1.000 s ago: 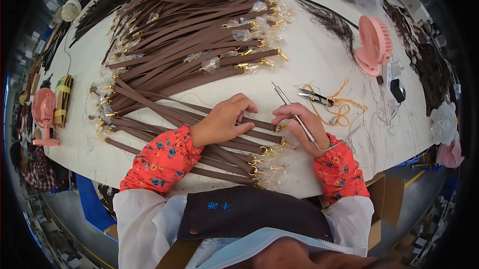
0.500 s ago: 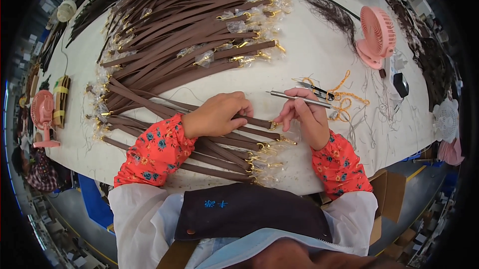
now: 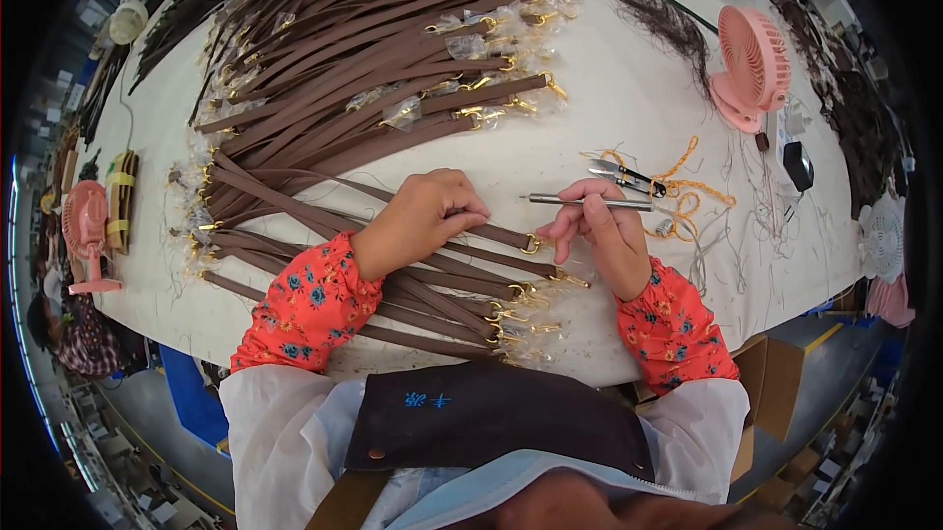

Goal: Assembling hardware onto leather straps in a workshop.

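Note:
My left hand (image 3: 420, 223) is closed over one brown strap (image 3: 506, 235), thumb and forefinger together near its right end. A gold clasp (image 3: 533, 243) at that end lies between my two hands. In my right hand (image 3: 611, 240) is a slim silver pen-like tool (image 3: 599, 202), held nearly level with its thin tip to the left. The curled lower fingers of this hand are close to the clasp; whether they touch it I cannot tell. Below my left hand, more brown straps (image 3: 432, 297) lie crosswise, their gold clasps partly in clear plastic.
A large heap of brown straps (image 3: 344, 68) covers the far left of the white table (image 3: 629, 108). Thread snips (image 3: 624, 174) with orange cord (image 3: 688, 186) lie beyond my right hand. Pink fans (image 3: 751, 63) stand at both sides. A black oval object (image 3: 798, 167) is at the right.
My left hand has shifted slightly, its fingers drawn closer together on the strap. The tool in my right hand has tipped a little more level and moved slightly left.

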### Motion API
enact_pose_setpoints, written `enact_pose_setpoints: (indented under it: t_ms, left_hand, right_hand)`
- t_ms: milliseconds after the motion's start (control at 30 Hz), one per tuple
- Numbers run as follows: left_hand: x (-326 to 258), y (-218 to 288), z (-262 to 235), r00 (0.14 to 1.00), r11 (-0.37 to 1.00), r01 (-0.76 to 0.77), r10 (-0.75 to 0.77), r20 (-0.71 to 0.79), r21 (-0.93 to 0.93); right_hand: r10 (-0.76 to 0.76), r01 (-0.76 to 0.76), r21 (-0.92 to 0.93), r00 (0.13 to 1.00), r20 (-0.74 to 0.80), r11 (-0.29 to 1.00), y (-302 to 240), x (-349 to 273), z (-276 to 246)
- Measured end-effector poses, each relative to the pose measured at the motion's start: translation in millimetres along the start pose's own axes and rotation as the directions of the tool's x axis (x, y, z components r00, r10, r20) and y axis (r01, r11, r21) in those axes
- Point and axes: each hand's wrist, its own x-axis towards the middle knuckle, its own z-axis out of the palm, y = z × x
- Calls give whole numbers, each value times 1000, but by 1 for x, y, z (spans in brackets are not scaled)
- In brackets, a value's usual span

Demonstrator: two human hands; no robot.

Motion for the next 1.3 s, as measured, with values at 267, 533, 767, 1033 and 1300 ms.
enact_pose_setpoints:
  t_ms: [267,533,767,1033,1300]
  left_hand:
    - [-1,21,-4,995,995,56,-49,82,-79]
    - [-5,10,0,967,928,141,-55,250,-344]
    - [-5,9,4,966,962,14,58,252,-273]
    - [-4,9,5,965,966,16,54,258,-259]
    - [-5,9,6,966,968,15,51,252,-252]
  right_hand:
    - [-7,8,77,1000,-13,997,-1,-1,0]
    - [55,-55,-1,998,29,998,-5,-2,-3]
    - [73,-67,-83,994,78,994,-7,-1,-3]
    - [85,-77,-106,993,82,991,-7,-1,-2]
    - [97,-87,-113,991,89,990,-7,-1,-2]
